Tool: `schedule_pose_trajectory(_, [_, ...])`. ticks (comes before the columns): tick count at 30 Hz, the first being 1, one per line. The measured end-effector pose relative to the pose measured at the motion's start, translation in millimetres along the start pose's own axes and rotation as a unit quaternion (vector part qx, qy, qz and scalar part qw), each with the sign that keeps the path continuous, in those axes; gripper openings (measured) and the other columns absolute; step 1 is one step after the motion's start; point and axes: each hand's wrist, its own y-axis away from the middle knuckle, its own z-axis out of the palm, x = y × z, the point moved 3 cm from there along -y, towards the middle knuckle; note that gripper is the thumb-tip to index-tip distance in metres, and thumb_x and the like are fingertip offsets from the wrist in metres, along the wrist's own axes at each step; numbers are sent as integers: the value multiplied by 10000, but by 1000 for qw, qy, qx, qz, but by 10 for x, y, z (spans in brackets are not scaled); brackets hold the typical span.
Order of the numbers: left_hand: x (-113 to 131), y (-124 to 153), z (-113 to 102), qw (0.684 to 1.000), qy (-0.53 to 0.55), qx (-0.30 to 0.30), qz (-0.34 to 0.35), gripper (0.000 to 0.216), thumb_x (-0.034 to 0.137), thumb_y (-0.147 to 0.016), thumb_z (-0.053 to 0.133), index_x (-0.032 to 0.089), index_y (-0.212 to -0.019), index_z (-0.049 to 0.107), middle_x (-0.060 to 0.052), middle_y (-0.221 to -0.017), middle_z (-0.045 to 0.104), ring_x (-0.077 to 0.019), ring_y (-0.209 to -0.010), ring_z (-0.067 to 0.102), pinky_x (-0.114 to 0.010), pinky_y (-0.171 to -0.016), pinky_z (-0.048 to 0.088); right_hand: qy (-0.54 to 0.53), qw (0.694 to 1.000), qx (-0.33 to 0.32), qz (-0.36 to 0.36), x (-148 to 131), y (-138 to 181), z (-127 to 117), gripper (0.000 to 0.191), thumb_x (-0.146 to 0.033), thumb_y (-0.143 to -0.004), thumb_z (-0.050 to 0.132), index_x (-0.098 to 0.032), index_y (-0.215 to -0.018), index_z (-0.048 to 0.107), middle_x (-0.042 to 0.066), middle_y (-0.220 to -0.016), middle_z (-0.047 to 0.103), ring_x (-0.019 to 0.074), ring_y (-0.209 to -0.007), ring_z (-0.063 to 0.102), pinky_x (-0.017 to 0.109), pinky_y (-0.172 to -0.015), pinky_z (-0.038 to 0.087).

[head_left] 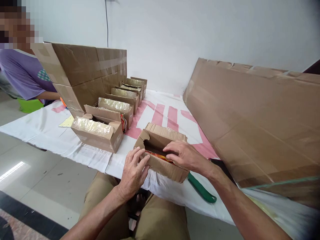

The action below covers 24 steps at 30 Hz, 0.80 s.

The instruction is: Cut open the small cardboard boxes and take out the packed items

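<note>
Open carton (168,170) nr table's (160,115) front edge. Hands apart: L hand (133,168) at carton's L end, R hand (183,155) by red pkt (160,155) inside; grip unclear from here. Prob. light, stiffish; take 2 ends.

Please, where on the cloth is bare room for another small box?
The widest free patch of cloth is beyond the open box, between the row of boxes and the large cardboard panel on the right. It is crowded along that row and around the open box: left hand, right hand, green handle.
</note>
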Motion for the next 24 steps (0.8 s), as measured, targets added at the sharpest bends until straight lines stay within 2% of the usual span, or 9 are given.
schedule_pose_trajectory(3, [-4, 2, 6, 1000, -1, 2, -5, 320, 133, -925, 610, 194, -1239, 592, -145, -1298, 635, -319, -1306, 528, -540, -1052, 526, -13, 990, -137, 21, -59, -69, 65, 280, -193, -841, 587, -231, -1036, 784, 47, -1030, 803, 249, -941, 724, 316, -799, 489])
schedule_pose_trajectory(5, [-7, 11, 8, 1000, 0, 1, -9, 318, 137, -929, 599, 201, -1240, 594, -139, -1302, 640, -316, -1310, 534, -539, -1051, 526, -6, 984, -177, 36, -61, -116, 104, 265, -174, -828, 575, -228, -977, 787, 47, -955, 807, 240, -845, 727, 288, -688, 456])
schedule_pose_trajectory(8, [-4, 30, 15, 1000, -3, 0, -15, 332, 129, -923, 592, 210, -1245, 600, -136, -1317, 643, -317, -1318, 539, -541, -1052, 521, 14, 984, -172, 37, -49, -153, 171, 229, -182, -847, 557, -229, -880, 778, 57, -877, 802, 237, -778, 718, 279, -623, 402])
schedule_pose_trajectory(12, [6, 39, 35, 999, -6, -4, -33, 355, 121, -913, 590, 220, -1254, 605, -134, -1344, 635, -322, -1338, 531, -563, -1075, 497, 12, 990, -120, 70, 31, -124, 240, 358, -186, -926, 432, -226, -821, 772, 59, -836, 790, 219, -752, 710, 286, -659, 424])
schedule_pose_trajectory(15, [14, 30, 50, 999, -3, -10, -37, 364, 115, -914, 588, 208, -1265, 595, -141, -1352, 629, -325, -1346, 521, -561, -1078, 495, -56, 991, -104, 64, 83, -103, 232, 324, -231, -924, 458, -230, -931, 782, 48, -941, 799, 223, -848, 721, 288, -734, 477])
schedule_pose_trajectory(18, [19, 16, 53, 999, -5, -8, -31, 359, 113, -919, 585, 205, -1266, 585, -141, -1350, 626, -326, -1342, 523, -551, -1072, 503, -131, 983, -123, 29, 75, -128, 206, 307, -292, -893, 548, -239, -1108, 762, 39, -1083, 796, 233, -949, 721, 292, -801, 501])
schedule_pose_trajectory(21, [19, 8, 54, 1000, -9, -1, -26, 349, 106, -917, 589, 192, -1255, 583, -141, -1331, 633, -324, -1330, 528, -537, -1063, 513, -86, 983, -160, 20, 36, -179, 237, 267, -307, -886, 566, -229, -1014, 788, 55, -984, 810, 242, -844, 725, 294, -703, 471])
schedule_pose_trajectory(24, [14, 14, 58, 1000, -9, -1, -29, 349, 108, -923, 582, 196, -1260, 586, -139, -1334, 635, -317, -1336, 526, -531, -1068, 509, -32, 989, -141, 33, 10, -216, 283, 282, -263, -898, 520, -227, -886, 799, 54, -859, 806, 218, -733, 706, 282, -624, 405])
